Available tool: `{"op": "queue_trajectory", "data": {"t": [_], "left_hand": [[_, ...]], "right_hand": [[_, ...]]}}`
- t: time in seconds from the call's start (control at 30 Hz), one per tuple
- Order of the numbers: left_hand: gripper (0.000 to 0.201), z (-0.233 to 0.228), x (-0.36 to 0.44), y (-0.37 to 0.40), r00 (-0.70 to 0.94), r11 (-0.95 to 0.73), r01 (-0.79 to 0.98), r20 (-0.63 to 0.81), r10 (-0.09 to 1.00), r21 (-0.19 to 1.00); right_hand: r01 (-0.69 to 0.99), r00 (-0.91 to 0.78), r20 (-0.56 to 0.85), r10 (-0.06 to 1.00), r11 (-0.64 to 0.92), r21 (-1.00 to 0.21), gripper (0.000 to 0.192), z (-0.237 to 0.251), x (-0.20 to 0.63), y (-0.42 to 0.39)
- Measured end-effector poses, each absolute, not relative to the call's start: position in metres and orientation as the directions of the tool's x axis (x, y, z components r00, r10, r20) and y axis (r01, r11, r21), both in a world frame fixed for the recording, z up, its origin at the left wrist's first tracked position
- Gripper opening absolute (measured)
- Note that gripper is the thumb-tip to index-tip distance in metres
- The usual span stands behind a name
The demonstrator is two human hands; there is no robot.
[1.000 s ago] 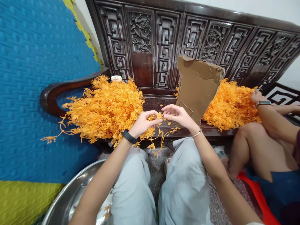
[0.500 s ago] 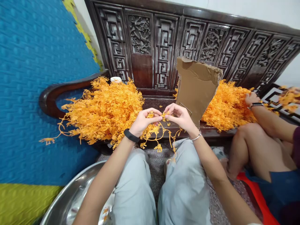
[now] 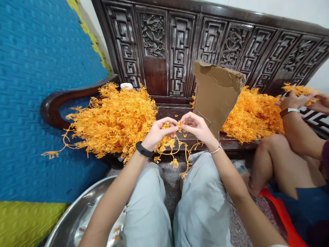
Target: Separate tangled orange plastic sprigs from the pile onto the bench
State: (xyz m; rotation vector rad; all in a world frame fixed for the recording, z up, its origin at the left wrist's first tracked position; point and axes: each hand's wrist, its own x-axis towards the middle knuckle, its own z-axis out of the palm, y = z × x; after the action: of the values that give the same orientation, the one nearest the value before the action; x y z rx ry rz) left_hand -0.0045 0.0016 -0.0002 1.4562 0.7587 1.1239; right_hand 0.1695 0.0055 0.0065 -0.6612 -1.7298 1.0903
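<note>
Between the fingertips of both hands I pinched one small orange plastic sprig, a branched piece with thin stems. My left hand had thumb and forefinger clamped on its left side, and my right hand nipped it from the right, so the two sets of fingertips nearly touched over the front edge of the dark carved wooden bench. From the sprig, long orange strands hung down past my wrists, dangling between my knees in light grey trousers.

A black band sat on my left wrist and a thin silver bangle on my right.

Just left of my left hand lay a big tangled heap of the same orange plastic sprigs on the bench seat, spilling over its edge near the curved armrest. Just behind my right hand stood a torn brown cardboard sheet, propped upright against the carved bench back. Beyond it lay a second orange heap.

At the right, another person's hand with a wristwatch held a bunch of orange sprigs above that heap. A round steel basin lay low on my left, beside a blue foam mat.
</note>
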Motion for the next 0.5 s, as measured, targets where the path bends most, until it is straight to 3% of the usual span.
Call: {"op": "queue_trajectory", "data": {"t": [0.23,0.4,0.5], "left_hand": [[0.014,-0.0032,-0.0077,0.0011,0.318,-0.35,-0.063,0.351,0.881,0.935],[0.013,-0.0022,-0.008,-0.0019,0.306,-0.439,0.013,0.415,0.857,0.898],[0.025,-0.0018,-0.0069,-0.0031,0.251,-0.396,-0.005,0.385,0.888,0.918]], "right_hand": [[-0.051,-0.415,0.258,0.873,0.261,-0.964,0.026,0.0066,0.1666,0.0076],[0.086,-0.442,0.261,0.858,0.33,-0.94,0.018,0.0108,0.1648,0.0047],[0.09,-0.388,0.304,0.87,0.365,-0.927,0.018,0.0096,0.164,0.0052]]}}
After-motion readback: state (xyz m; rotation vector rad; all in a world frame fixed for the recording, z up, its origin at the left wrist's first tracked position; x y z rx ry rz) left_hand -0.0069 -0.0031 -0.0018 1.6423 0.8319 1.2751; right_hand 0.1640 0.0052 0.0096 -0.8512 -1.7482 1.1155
